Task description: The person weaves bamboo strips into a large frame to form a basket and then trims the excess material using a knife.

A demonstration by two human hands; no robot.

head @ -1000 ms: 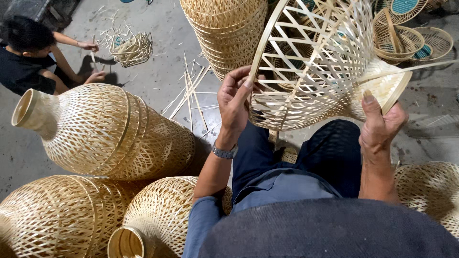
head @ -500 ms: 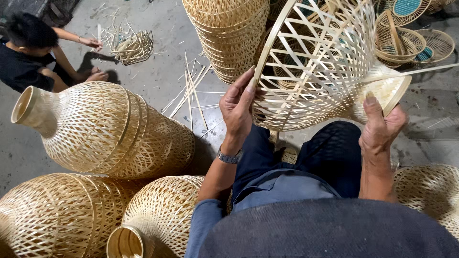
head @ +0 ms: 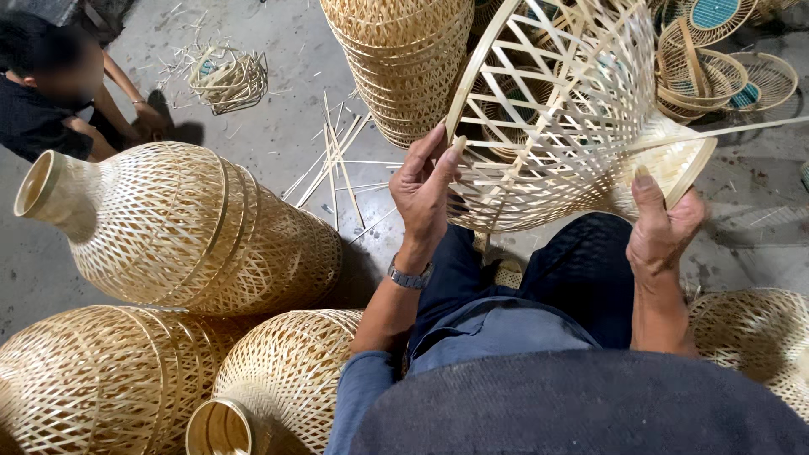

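Bamboo lampshade frame (head: pixel 560 109), an open lattice bell, fills the upper middle of the frame, held over the person's lap with its wide rim toward the left. Compared with a second ago, the left hand (head: pixel 425 190) has slid a little down the rim and its fingers now pinch the rim's lower edge, while the right hand (head: pixel 661 223) sits as before, thumb up, gripping the narrow woven neck at right; the frame appears slightly turned between them, which suggests the weave is being rotated to reach another stretch of rim. A loose bamboo strip (head: pixel 742 128) juts out to the right from the neck (free at its far end). Below the left hand lie scattered bamboo splints (head: pixel 337 160) on the concrete floor (head: pixel 278 135). Finished vase-shaped woven shades (head: pixel 181 227) crowd the left and lower left, a stack of woven baskets (head: pixel 396 59) stands just behind the frame, and another person (head: pixel 50 101) crouches at upper left, well apart.
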